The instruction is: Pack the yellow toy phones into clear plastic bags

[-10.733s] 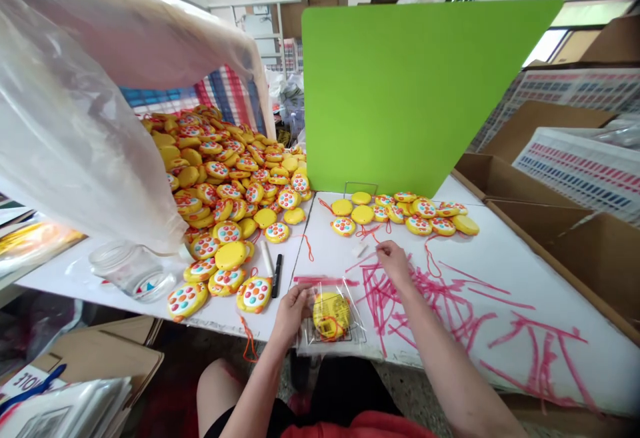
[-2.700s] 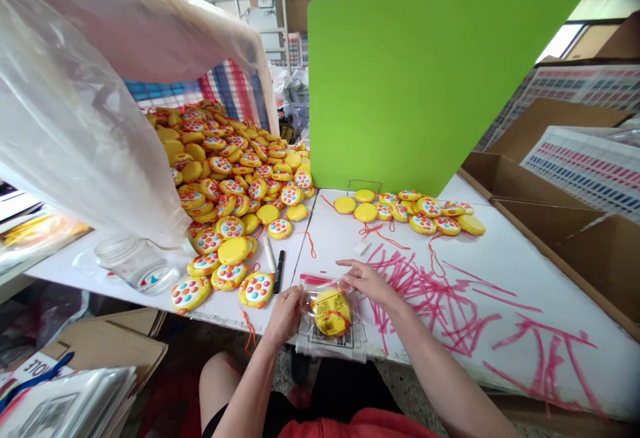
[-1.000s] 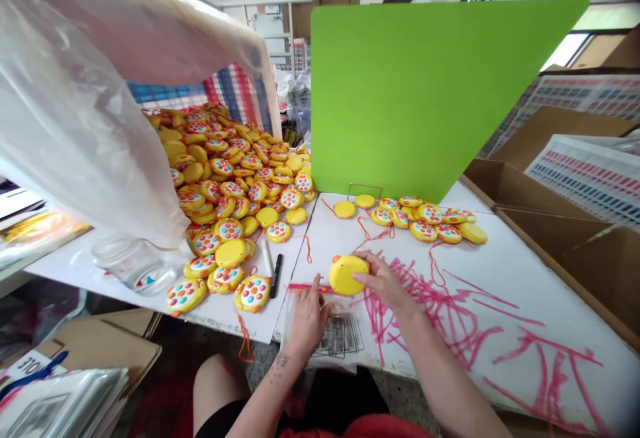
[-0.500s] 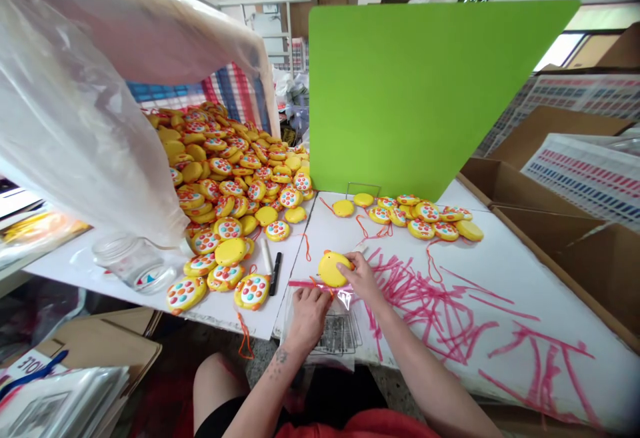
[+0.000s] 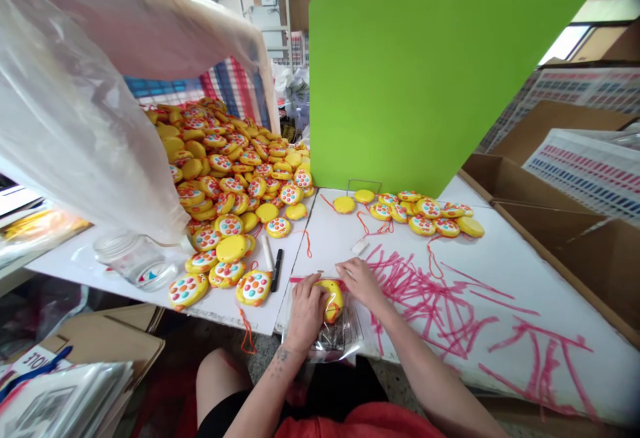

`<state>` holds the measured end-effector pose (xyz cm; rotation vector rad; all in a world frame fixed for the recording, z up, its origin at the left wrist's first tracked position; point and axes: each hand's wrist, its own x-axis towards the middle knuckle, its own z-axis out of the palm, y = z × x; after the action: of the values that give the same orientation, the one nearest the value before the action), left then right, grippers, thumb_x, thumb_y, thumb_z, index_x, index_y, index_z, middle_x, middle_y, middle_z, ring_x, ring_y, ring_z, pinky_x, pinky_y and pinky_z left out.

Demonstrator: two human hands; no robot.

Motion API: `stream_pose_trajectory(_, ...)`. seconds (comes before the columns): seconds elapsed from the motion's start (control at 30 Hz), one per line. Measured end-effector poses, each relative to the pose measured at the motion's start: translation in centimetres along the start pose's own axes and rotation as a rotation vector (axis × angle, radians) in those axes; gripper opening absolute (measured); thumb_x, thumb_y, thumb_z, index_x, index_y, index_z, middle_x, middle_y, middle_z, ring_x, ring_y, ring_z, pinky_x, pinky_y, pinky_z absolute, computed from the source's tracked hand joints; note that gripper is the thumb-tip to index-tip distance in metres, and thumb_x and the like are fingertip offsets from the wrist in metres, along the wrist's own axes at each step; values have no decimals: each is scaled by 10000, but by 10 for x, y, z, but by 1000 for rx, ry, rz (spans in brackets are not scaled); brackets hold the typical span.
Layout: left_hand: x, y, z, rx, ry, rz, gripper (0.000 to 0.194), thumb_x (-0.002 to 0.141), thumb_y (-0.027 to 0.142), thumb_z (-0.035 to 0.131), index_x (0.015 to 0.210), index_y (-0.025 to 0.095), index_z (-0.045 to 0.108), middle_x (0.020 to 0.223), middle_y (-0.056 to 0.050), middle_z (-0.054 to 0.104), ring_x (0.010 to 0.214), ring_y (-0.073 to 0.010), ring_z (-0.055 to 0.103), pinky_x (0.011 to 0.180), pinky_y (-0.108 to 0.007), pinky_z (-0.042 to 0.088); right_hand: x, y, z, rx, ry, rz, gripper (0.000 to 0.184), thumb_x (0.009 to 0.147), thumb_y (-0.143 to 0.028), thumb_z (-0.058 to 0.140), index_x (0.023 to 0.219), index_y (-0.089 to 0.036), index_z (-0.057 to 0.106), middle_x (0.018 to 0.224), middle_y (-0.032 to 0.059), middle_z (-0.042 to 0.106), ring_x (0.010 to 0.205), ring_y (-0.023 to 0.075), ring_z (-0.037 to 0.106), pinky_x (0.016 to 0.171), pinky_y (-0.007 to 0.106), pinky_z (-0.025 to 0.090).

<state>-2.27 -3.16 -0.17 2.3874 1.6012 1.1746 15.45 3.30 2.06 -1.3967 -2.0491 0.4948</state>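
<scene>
A clear plastic bag (image 5: 346,337) with a pink strip along its top edge lies at the front edge of the table. Inside it is a yellow animal-shaped toy (image 5: 332,301), plain back upward. My left hand (image 5: 306,308) is closed over the bag's left side, against the toy. My right hand (image 5: 361,282) pinches at the bag's upper right edge, fingertips together. What exactly lies between those fingertips is too small to make out. Left of the bag, a toy with coloured dots (image 5: 253,288) trails an orange cord.
A big heap of the same toys (image 5: 225,158) spills from a plastic-lined bag at left. A green board (image 5: 430,91) stands behind a row of toys (image 5: 429,208). Pink strips (image 5: 425,305) litter the right side. Markers (image 5: 277,270), a clear jar (image 5: 133,258) and cardboard boxes (image 5: 560,238) flank the work area.
The yellow toy has gone from my right hand into the plastic bag. My right hand has let go of it and moved to the bag's top edge; my left hand now covers the toy's side.
</scene>
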Motion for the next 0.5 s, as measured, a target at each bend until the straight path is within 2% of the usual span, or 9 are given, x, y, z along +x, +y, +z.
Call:
stream_pose_trajectory(0.07, 2, -2, 1, -74, -44, -40, 115, 936, 202, 459, 918, 174, 569, 1286, -112, 557, 1178, -227, 503, 977, -437, 410, -5, 4, -6, -31, 0, 113, 336, 958, -392, 431, 1048, -192, 685, 911, 95, 684, 890, 254, 619, 809, 365, 450)
stream_pose_trajectory(0.13, 5, -4, 0, -145, -114, -110, 109, 929, 211, 460, 918, 178, 564, 1304, -114, 558, 1171, -225, 521, 980, -440, 412, -11, 5, -7, -5, -56, 180, 313, 941, -357, 459, 1133, -197, 648, 860, 75, 694, 811, 246, 637, 738, 343, 461)
stream_pose_trajectory(0.2, 10, -4, -4, -191, -198, -184, 91, 911, 209, 477, 916, 183, 565, 1279, -109, 586, 1156, -230, 540, 981, -448, 406, -17, 5, -2, 49, -73, 185, 320, 905, -250, 471, 1185, -210, 620, 885, 58, 702, 793, 230, 643, 726, 329, 463)
stream_pose_trajectory(0.3, 21, 0, -16, -219, -305, -246, 95, 886, 181, 475, 893, 192, 569, 1186, -92, 642, 1130, -239, 557, 998, -472, 371, -22, -1, 9, 115, -2, 179, 390, 848, -146, 433, 1182, -229, 617, 878, 34, 695, 776, 211, 636, 715, 320, 466)
stream_pose_trajectory(0.43, 31, 12, -32, -307, -372, -237, 168, 911, 174, 396, 856, 197, 552, 865, -49, 685, 895, -197, 614, 1000, -448, 366, -24, -16, 17, 281, 134, 196, 355, 889, -255, 421, 1201, -237, 589, 739, 5, 638, 649, 195, 610, 624, 309, 481)
stream_pose_trajectory(0.5, 30, 16, -37, -331, -293, -231, 150, 919, 238, 432, 864, 199, 566, 874, -54, 679, 921, -210, 602, 988, -449, 381, -24, -25, 16, 440, 168, 194, 345, 912, -332, 419, 1207, -237, 573, 776, 11, 626, 624, 186, 616, 587, 308, 506)
